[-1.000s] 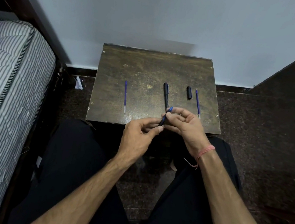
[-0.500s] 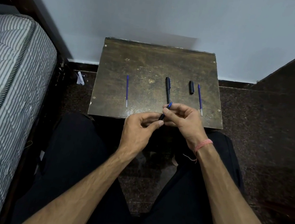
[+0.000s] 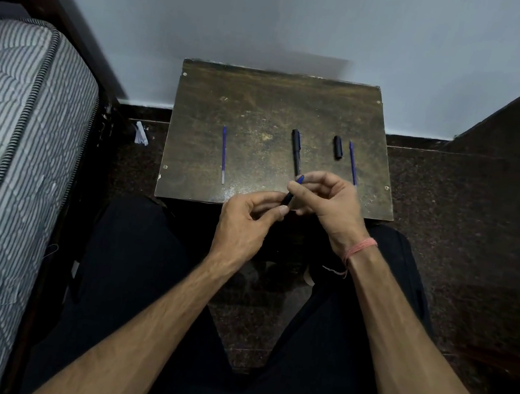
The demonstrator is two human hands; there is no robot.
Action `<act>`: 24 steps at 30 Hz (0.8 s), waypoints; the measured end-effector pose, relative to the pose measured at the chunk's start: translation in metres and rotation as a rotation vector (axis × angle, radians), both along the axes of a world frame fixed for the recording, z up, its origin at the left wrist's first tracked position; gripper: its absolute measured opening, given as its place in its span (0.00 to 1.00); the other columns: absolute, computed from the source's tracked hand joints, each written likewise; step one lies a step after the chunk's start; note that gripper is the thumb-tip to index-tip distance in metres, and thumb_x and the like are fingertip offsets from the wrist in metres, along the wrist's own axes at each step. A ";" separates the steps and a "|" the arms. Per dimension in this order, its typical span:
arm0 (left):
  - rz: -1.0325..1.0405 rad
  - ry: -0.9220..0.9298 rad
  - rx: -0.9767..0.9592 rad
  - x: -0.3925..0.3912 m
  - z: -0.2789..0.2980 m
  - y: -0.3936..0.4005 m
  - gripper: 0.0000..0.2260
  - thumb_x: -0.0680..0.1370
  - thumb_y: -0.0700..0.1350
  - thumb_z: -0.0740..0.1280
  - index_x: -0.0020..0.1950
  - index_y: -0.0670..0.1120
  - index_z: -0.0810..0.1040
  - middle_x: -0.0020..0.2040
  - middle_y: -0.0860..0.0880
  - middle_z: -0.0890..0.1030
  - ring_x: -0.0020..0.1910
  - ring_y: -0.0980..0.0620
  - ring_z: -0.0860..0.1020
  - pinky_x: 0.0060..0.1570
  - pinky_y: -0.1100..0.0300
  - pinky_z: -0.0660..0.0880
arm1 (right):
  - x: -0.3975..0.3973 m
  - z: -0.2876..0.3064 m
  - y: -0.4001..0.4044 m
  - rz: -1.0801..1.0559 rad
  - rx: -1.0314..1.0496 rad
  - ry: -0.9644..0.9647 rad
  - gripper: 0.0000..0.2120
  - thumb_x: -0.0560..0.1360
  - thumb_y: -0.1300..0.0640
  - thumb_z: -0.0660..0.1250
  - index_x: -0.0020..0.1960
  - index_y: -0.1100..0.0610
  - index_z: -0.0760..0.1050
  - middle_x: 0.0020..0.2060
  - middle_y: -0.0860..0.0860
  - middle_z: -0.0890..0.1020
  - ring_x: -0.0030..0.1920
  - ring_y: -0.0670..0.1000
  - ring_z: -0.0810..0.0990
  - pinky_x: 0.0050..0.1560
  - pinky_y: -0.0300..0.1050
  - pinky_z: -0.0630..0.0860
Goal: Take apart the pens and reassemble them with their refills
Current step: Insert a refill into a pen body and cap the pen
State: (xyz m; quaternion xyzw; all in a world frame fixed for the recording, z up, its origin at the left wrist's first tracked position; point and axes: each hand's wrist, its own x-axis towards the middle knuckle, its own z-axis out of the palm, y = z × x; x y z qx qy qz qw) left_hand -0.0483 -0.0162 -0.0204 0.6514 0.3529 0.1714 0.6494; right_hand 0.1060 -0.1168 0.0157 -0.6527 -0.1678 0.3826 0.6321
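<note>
We judge that we are in the middle of refitting a refill into a pen barrel. Our left hand pinches the lower end of a dark pen barrel between thumb and curled fingers, and our right hand closes its fingertips round the upper end, where a blue refill tip pokes out above the thumb. Both hands meet just over the near edge of the small desk, right of its middle; the barrel slants up and away from us.

Both forearms reach forward from our lap and converge, wrists slightly bent inward; the right wrist wears a pink thread band.

On the desk lie the other parts. A blue refill rests alone towards the left edge. A black pen body lies near the centre, its near end just behind our right fingers. A short black cap sits towards the right edge, with a second blue refill just beside it, partly hidden by our right hand.

The next move, as we read it, calls for pushing the refill straight along the barrel's axis until it seats, keeping the left pinch steady so the barrel does not twist. We cannot tell how far in the refill already sits.
</note>
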 end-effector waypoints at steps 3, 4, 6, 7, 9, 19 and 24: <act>-0.010 -0.003 0.006 0.001 0.004 -0.001 0.13 0.82 0.46 0.80 0.67 0.51 0.90 0.54 0.56 0.93 0.50 0.58 0.92 0.58 0.62 0.87 | -0.001 0.000 0.000 -0.005 -0.016 0.010 0.16 0.72 0.55 0.83 0.55 0.57 0.82 0.46 0.55 0.87 0.41 0.52 0.84 0.36 0.41 0.79; -0.009 -0.013 -0.004 0.001 0.004 -0.001 0.11 0.83 0.46 0.80 0.65 0.54 0.90 0.54 0.57 0.93 0.50 0.58 0.92 0.57 0.63 0.86 | 0.001 -0.001 -0.002 0.017 -0.013 0.007 0.16 0.76 0.57 0.81 0.61 0.57 0.82 0.53 0.58 0.87 0.44 0.52 0.82 0.36 0.40 0.77; -0.001 -0.022 -0.023 0.002 0.005 -0.001 0.10 0.83 0.46 0.79 0.62 0.59 0.89 0.53 0.57 0.93 0.50 0.57 0.92 0.57 0.62 0.86 | 0.004 -0.002 -0.006 0.082 0.028 0.018 0.15 0.83 0.61 0.74 0.68 0.54 0.82 0.64 0.59 0.86 0.47 0.51 0.80 0.37 0.38 0.74; 0.001 -0.019 -0.028 0.002 0.005 -0.001 0.10 0.84 0.46 0.79 0.63 0.58 0.90 0.53 0.57 0.93 0.51 0.56 0.92 0.59 0.60 0.86 | 0.005 -0.003 -0.007 0.110 0.049 0.025 0.14 0.84 0.63 0.71 0.68 0.53 0.82 0.64 0.58 0.87 0.48 0.50 0.81 0.36 0.38 0.74; -0.004 -0.010 -0.021 0.001 0.005 0.000 0.11 0.83 0.46 0.79 0.66 0.52 0.90 0.55 0.56 0.93 0.52 0.56 0.92 0.61 0.57 0.87 | 0.005 -0.002 -0.008 0.099 0.037 0.003 0.11 0.82 0.63 0.73 0.63 0.55 0.85 0.56 0.56 0.90 0.46 0.48 0.86 0.35 0.36 0.74; -0.002 -0.022 -0.033 0.002 0.007 0.001 0.11 0.83 0.44 0.79 0.66 0.51 0.90 0.54 0.55 0.93 0.52 0.55 0.92 0.61 0.56 0.87 | 0.002 -0.007 -0.003 0.088 0.082 0.050 0.11 0.83 0.63 0.73 0.65 0.57 0.84 0.57 0.59 0.89 0.43 0.47 0.84 0.38 0.37 0.78; 0.039 -0.024 -0.031 -0.001 0.008 0.002 0.14 0.77 0.44 0.85 0.62 0.50 0.91 0.55 0.58 0.93 0.57 0.61 0.91 0.62 0.64 0.85 | 0.000 -0.010 0.002 -0.015 -0.022 -0.036 0.13 0.73 0.58 0.84 0.47 0.55 0.80 0.34 0.49 0.84 0.34 0.46 0.84 0.36 0.38 0.79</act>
